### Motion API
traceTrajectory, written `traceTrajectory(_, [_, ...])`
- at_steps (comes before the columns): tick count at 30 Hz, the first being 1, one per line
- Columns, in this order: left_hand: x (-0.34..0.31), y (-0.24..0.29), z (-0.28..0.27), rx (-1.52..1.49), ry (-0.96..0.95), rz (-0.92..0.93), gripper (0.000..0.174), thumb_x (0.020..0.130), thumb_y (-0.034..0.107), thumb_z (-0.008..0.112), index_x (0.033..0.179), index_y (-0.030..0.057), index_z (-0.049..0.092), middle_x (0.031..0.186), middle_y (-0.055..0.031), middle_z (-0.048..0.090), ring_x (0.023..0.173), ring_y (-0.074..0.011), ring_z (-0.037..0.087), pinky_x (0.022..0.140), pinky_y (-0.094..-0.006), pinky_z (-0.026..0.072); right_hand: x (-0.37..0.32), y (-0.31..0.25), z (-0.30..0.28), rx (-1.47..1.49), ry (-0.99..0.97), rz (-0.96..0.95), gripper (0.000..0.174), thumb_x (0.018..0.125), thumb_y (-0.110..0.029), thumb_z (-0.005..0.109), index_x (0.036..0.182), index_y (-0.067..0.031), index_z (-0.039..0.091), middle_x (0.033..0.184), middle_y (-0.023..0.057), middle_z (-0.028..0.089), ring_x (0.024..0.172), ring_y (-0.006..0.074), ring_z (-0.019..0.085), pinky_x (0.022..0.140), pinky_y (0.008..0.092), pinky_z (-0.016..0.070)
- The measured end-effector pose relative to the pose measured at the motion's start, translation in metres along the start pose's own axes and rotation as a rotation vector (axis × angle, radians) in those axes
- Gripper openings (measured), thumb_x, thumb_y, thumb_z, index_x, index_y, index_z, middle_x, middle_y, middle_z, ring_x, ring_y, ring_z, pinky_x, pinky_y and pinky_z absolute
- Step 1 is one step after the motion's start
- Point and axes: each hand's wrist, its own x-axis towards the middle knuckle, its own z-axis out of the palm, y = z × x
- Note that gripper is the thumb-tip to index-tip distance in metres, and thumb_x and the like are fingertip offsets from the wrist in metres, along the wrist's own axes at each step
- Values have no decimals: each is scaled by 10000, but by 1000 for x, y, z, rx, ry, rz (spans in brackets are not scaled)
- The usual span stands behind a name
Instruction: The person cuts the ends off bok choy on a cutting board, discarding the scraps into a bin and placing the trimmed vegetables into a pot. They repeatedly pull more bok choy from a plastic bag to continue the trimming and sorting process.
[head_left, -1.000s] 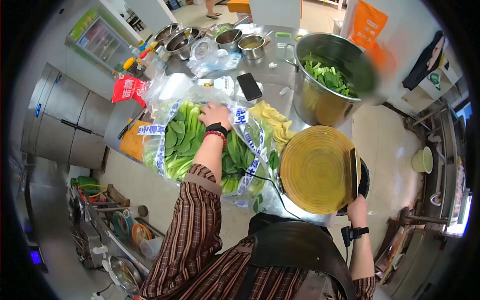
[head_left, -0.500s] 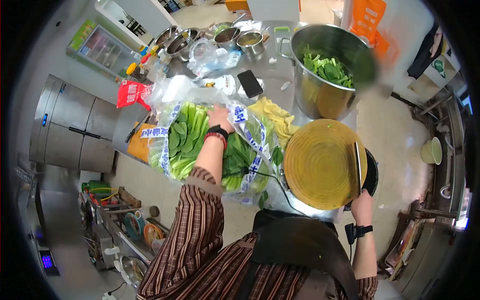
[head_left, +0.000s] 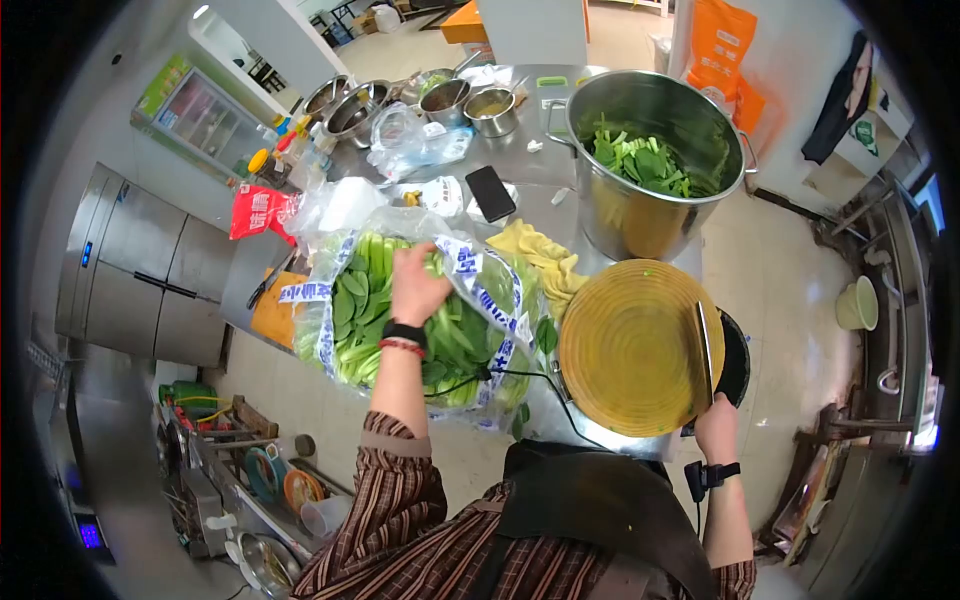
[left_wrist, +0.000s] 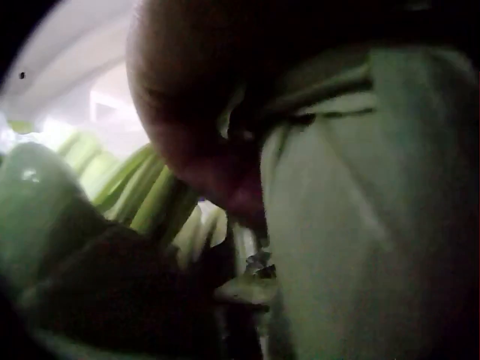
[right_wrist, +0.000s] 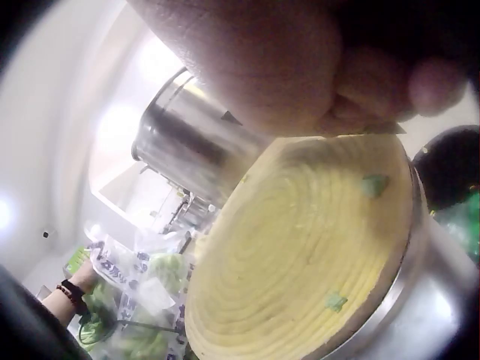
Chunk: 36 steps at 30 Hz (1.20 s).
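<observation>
In the head view my left hand (head_left: pixel 418 285) is over a plastic bag (head_left: pixel 465 262) of leafy greens (head_left: pixel 365 295), its fingers curled round some stalks. The left wrist view shows the curled fingers dark and close, with a broad pale leaf (left_wrist: pixel 330 225) hanging beside them. My right hand (head_left: pixel 716 432) grips the handle of a cleaver (head_left: pixel 706 350), whose blade stands on edge near the right side of a round chopping board (head_left: pixel 630 345). Small leaf scraps (right_wrist: pixel 337 301) lie on the board in the right wrist view.
Behind the board stands a tall steel pot (head_left: pixel 640 228) with cut greens (head_left: pixel 645 165) inside. A yellow cloth (head_left: pixel 540 255) lies between bag and board. Further back are a phone (head_left: pixel 490 193) and several steel bowls (head_left: pixel 493 112). A dark bucket (head_left: pixel 735 355) is right of the board.
My left hand has drawn back toward me and slightly left, rising over the greens with its fingers gathered round stalks. The right hand keeps the cleaver on the board.
</observation>
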Motion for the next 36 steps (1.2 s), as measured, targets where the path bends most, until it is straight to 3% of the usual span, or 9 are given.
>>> traceTrajectory(6, [-26,9,-99,-914,159,-218,570,749,30,666,1317,18,617,1113,-73,563,1061,-229,609,885,-372,581,5,5,4,3,-16,-3,158,896,-45,603,968,93,630,951,359,673,975,527,647,814,548,528])
traceTrajectory(11, [-41,95,-142,-969,35,209,598,742,4,634,1338,19,588,1183,-84,572,1069,-205,614,893,-345,573,8,4,1,-52,-54,-28,161,889,-50,610,969,88,635,954,353,683,971,518,662,823,542,543])
traceTrajectory(15, [-38,175,-49,-530,-185,533,671,667,62,667,1329,20,569,1199,-180,585,1155,-345,579,1013,-422,481,10,8,5,-1,-63,8,193,898,-66,614,992,101,639,965,355,681,991,516,657,835,547,537])
traceTrajectory(19, [-69,256,71,-132,-725,448,536,684,70,730,1184,-30,563,1229,-304,523,1153,-485,546,970,-524,517,14,7,-1,21,-82,67,204,903,-76,613,1007,96,641,942,343,690,929,497,685,786,532,557])
traceTrajectory(24, [-110,285,183,-124,-780,630,614,705,120,771,1258,-10,539,1305,-304,490,1245,-481,498,958,-533,541,8,14,-14,167,-67,30,224,928,-106,591,1050,77,639,836,299,692,699,443,705,555,495,560])
traceTrajectory(27, [-111,266,202,-289,-697,610,685,781,208,787,1406,82,537,1555,-286,363,1426,-479,380,1116,-541,445,17,41,8,236,-55,35,218,929,-102,585,1030,82,646,793,304,682,640,421,703,543,480,561])
traceTrajectory(30, [-73,218,177,-525,-313,500,419,827,79,731,1234,20,647,1317,-182,598,1241,-322,560,970,-404,537,16,37,3,220,-94,151,219,883,-81,570,971,90,675,934,352,680,922,501,679,833,547,552])
traceTrajectory(33, [-48,173,142,-929,-455,-390,230,886,57,690,1103,-18,676,920,-76,693,787,-175,658,699,-285,546,14,31,-3,241,-81,139,187,859,-43,553,914,83,679,919,353,682,924,500,683,850,548,552])
traceTrajectory(36, [-59,161,128,-746,-511,-223,176,898,46,678,1055,-33,681,797,-31,674,668,-132,630,662,-279,534,14,26,-4,138,-93,93,192,848,-35,556,937,89,672,913,349,681,942,491,681,860,548,549])
